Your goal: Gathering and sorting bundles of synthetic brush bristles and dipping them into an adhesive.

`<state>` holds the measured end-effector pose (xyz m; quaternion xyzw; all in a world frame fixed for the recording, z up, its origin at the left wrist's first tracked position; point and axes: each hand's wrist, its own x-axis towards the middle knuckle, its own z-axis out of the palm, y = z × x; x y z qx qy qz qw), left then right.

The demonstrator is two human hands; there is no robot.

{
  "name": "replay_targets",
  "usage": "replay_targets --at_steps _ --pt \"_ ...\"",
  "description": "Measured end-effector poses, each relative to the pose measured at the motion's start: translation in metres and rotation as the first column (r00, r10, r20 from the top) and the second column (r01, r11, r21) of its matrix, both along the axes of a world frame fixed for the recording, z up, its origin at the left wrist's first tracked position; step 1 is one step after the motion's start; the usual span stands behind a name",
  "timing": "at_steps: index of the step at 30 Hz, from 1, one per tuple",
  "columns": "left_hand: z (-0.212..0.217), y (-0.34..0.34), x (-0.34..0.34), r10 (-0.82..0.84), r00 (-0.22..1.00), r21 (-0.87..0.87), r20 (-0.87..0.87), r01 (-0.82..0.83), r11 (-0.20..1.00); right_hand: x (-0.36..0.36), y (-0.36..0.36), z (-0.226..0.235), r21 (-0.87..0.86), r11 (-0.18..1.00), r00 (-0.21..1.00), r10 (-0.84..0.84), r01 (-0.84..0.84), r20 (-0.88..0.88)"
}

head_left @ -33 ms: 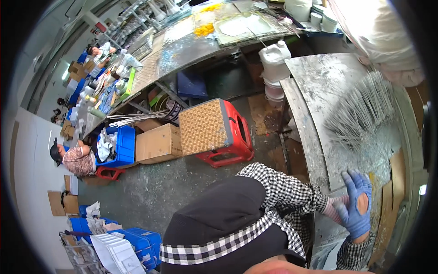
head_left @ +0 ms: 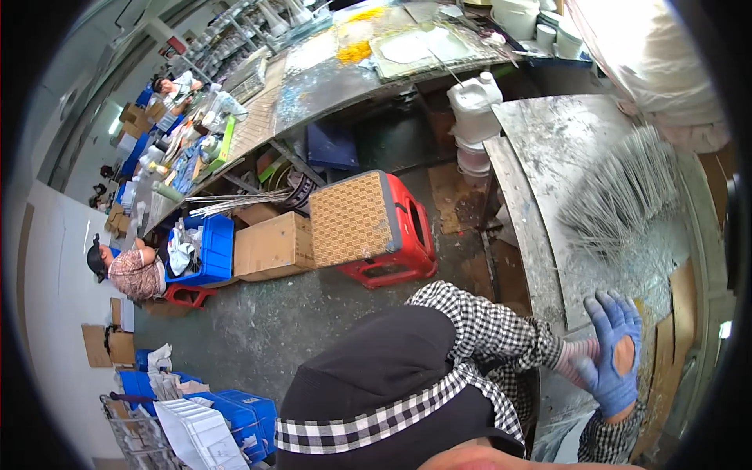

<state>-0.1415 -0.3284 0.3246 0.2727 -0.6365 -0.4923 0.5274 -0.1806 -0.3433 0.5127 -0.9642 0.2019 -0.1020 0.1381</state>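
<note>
My right hand point(head_left: 616, 356) wears a blue glove with an oval opening that bares skin on its back. Its fingers are stretched and apart, pointing toward the far side of the metal-topped bench point(head_left: 540, 117). My left hand point(head_left: 581, 362) reaches in from the left in a checked sleeve with a pink striped cuff. It meets the right hand near the thumb, and its fingers are mostly hidden there. Farther along the bench lies a big bundle of thin grey rods point(head_left: 623, 192), apart from both hands.
Brown cardboard strips point(head_left: 664, 352) run along the bench's right side. A white jug point(head_left: 474, 106) stands on pails beyond the bench. Left of me are a red stool point(head_left: 407, 231) with a woven-pattern top, a cardboard box point(head_left: 270, 247) and a blue crate point(head_left: 215, 251). A co-worker point(head_left: 135, 272) sits far left.
The fingers of my right hand have spread slightly wider. The whole view has shifted a little; the bundle of rods and the bench stay as they were.
</note>
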Motion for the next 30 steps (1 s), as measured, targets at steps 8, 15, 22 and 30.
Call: replay_targets --at_steps 8,15,22,30 --pt "-0.002 -0.001 0.014 0.035 0.999 -0.074 0.013 -0.034 0.997 -0.015 -0.004 -0.034 0.439 0.897 0.895 -0.158 -0.045 0.416" --pt "0.044 0.014 0.047 0.318 0.945 0.151 -0.079 -0.304 0.941 -0.099 0.024 -0.121 0.605 0.737 0.845 -0.5 0.301 0.188" --pt "0.041 0.04 0.018 0.575 0.818 0.348 -0.03 -0.531 0.773 -0.037 0.065 -0.106 0.782 0.608 0.926 -0.358 0.135 0.119" --pt "0.113 0.002 0.092 -0.366 0.93 -0.102 -0.028 0.361 0.927 -0.058 0.058 -0.123 0.885 0.367 0.784 -0.621 0.285 0.005"
